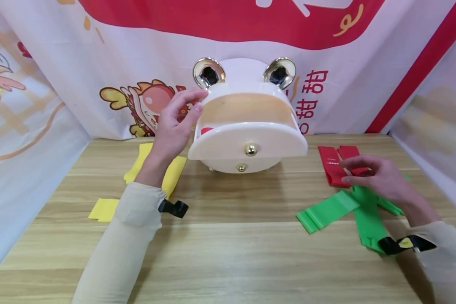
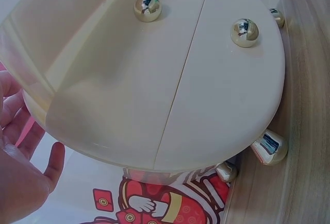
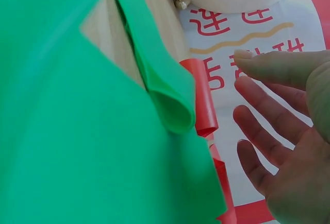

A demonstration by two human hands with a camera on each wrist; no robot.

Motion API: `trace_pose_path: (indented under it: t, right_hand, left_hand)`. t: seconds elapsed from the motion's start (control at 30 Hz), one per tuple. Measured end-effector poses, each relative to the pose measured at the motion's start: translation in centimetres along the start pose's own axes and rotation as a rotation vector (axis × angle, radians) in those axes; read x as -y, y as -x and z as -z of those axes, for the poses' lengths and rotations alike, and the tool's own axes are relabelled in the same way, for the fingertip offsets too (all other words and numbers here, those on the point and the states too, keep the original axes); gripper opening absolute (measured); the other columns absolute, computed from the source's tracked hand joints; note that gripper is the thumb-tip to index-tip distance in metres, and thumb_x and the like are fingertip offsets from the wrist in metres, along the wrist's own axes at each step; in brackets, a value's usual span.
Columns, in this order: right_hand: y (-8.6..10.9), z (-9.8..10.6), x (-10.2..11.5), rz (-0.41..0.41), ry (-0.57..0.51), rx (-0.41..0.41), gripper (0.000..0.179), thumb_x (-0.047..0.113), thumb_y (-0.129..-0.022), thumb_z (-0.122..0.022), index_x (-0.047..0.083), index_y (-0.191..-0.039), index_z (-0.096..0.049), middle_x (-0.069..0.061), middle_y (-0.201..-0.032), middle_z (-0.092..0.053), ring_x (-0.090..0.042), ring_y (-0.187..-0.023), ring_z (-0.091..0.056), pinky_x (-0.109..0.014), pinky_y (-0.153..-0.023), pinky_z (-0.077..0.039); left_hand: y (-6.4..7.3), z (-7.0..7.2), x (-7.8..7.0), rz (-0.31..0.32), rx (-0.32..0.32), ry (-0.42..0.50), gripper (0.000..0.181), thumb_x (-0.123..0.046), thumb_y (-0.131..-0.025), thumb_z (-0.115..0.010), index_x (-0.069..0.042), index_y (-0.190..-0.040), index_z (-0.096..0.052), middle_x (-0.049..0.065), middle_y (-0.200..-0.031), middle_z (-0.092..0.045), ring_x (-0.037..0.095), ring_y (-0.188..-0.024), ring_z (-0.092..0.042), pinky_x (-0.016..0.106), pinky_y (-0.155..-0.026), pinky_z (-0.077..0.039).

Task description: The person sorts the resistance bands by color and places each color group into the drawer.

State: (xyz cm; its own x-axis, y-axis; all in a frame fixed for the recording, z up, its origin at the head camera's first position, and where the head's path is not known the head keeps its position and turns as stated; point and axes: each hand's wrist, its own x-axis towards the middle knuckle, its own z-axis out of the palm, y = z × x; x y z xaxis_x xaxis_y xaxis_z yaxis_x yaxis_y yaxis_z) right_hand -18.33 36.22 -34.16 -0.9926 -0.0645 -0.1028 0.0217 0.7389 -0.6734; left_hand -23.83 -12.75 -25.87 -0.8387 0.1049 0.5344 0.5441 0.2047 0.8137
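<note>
A white rounded box (image 1: pixel 247 107) with gold-rimmed eyes has its upper front panel (image 1: pixel 228 141) standing out, with a gap behind it. Something red (image 1: pixel 206 131) shows at the left of that gap. My left hand (image 1: pixel 176 124) is raised at the box's left side, thumb and fingers apart. In the left wrist view its fingers (image 2: pixel 23 118) come up beside the box's edge, some partly hidden behind it. Over on the right, my right hand (image 1: pixel 380 175) hovers above red resistance bands (image 1: pixel 332 169) and green resistance bands (image 1: pixel 368 215), its fingers (image 3: pixel 270 108) spread and holding nothing.
Yellow flat bands (image 1: pixel 175 175) lie on the wooden table (image 1: pixel 228 253), partly under my left forearm in the head view. A printed white and red cloth (image 1: pixel 156 50) hangs close behind the box. Cloth walls border both sides of the table.
</note>
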Motion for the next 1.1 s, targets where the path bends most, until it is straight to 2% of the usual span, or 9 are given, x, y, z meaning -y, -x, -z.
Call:
trace_pose_path:
  t: [0.23, 0.63, 0.9, 1.1]
  right_hand:
    - [0.1, -0.3, -1.4, 0.042, 0.03, 0.015, 0.048, 0.035, -0.096, -0.079, 0.017, -0.139, -0.068, -0.013, -0.142, -0.059, -0.035, -0.13, -0.048, -0.017, -0.081, -0.053]
    - [-0.2, -0.6, -1.6, -0.008, 0.044, 0.056, 0.047, 0.04, -0.096, -0.079, 0.018, -0.137, -0.071, -0.017, -0.149, -0.052, -0.046, -0.137, -0.039, -0.031, -0.088, -0.049]
    - [-0.4, -0.8, -1.7, -0.031, 0.058, 0.066, 0.049, 0.045, -0.095, -0.078, 0.019, -0.136, -0.072, -0.018, -0.149, -0.055, -0.047, -0.138, -0.038, -0.034, -0.089, -0.047]
    - [-0.2, -0.6, -1.6, -0.058, 0.076, 0.076, 0.055, 0.049, -0.093, -0.079, 0.019, -0.138, -0.071, -0.024, -0.151, -0.048, -0.05, -0.137, -0.036, -0.032, -0.086, -0.049]
  left_hand:
    - [0.0, 0.0, -0.1, 0.002, 0.0, -0.004, 0.033, -0.023, -0.108, -0.06, -0.014, -0.138, -0.07, -0.003, -0.146, -0.061, 0.011, -0.131, -0.056, 0.027, -0.1, -0.051]
    - [0.0, 0.0, -0.1, -0.002, 0.001, -0.008, 0.033, -0.022, -0.108, -0.06, -0.014, -0.138, -0.07, -0.003, -0.146, -0.062, 0.011, -0.13, -0.056, 0.026, -0.097, -0.051]
    - [0.0, 0.0, -0.1, -0.001, 0.003, -0.012, 0.033, -0.023, -0.108, -0.06, -0.015, -0.138, -0.069, -0.002, -0.147, -0.061, 0.011, -0.131, -0.056, 0.026, -0.101, -0.051]
    - [0.0, 0.0, 0.0, 0.002, 0.003, -0.008, 0.033, -0.023, -0.108, -0.06, -0.015, -0.138, -0.07, -0.002, -0.146, -0.061, 0.011, -0.129, -0.056, 0.027, -0.1, -0.051]
